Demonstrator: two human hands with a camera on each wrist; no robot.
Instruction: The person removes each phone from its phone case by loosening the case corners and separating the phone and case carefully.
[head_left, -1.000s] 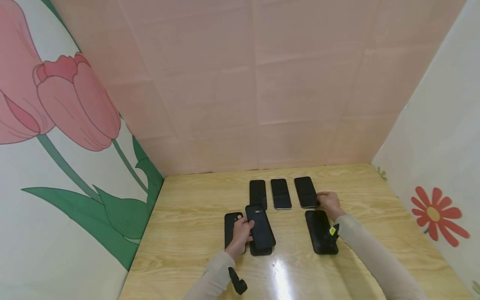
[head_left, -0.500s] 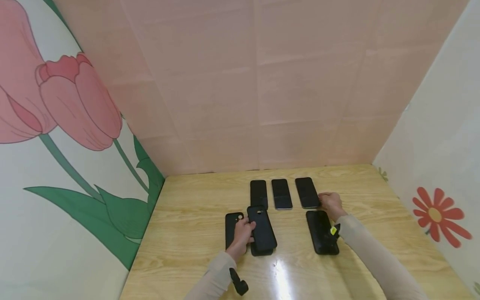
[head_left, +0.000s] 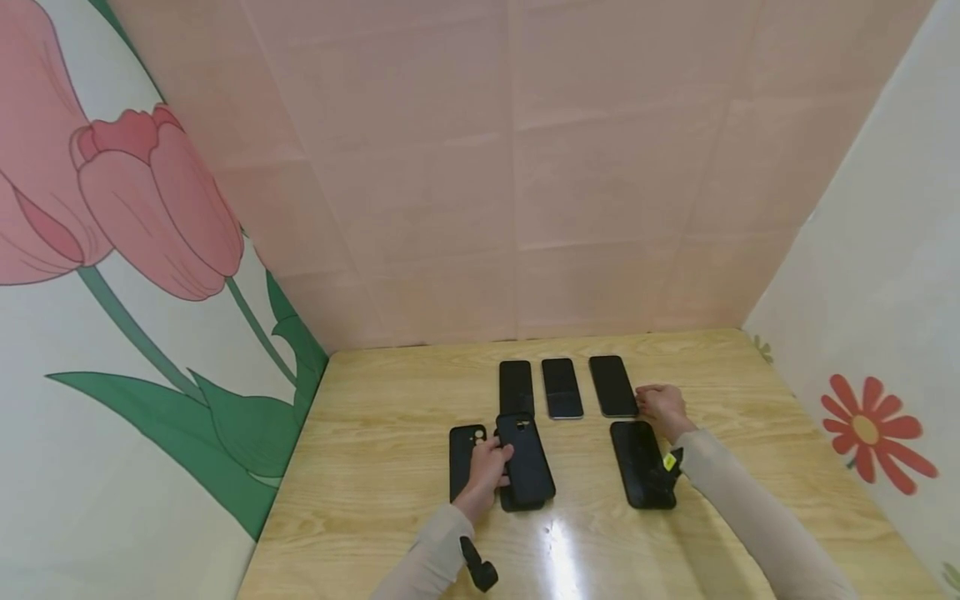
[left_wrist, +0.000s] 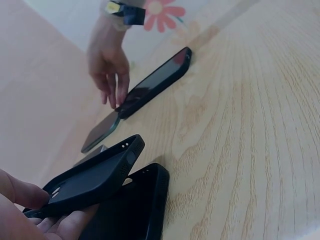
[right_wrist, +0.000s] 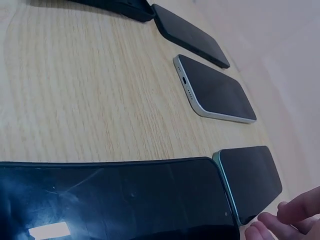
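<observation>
Wooden table (head_left: pixel 367 425): bore everything before you | black case (head_left: pixel 529 467): you pinched it in your left hand (head_left: pixel 487 468), tilted over another case (left_wrist: pixel 129 209) | green-edged phone (head_left: pixel 613 387): lay by your right hand (head_left: pixel 663 407), fingers loosely bent, contact unclear

A black phone case (head_left: pixel 528 462), hollow side up, tilts in the grip of a left hand (head_left: pixel 486 467), thumb inside its hollow and fingers underneath. Its camera cutout sits at the far end. Below lies a 2nd black case (left_wrist: pixel 131 216), also hollow side up, partly covered; a 3rd black case (head_left: pixel 460 467) lies to its left. At right, the fingertips of a right hand (head_left: pixel 662 408) meet the near right corner of a green-edged phone (head_left: pixel 612 387), flat with its dark screen up. Just nearer lies a black-rimmed phone (head_left: pixel 637 458), screen up, glossy with reflections, its far end close against the green edge.
</observation>
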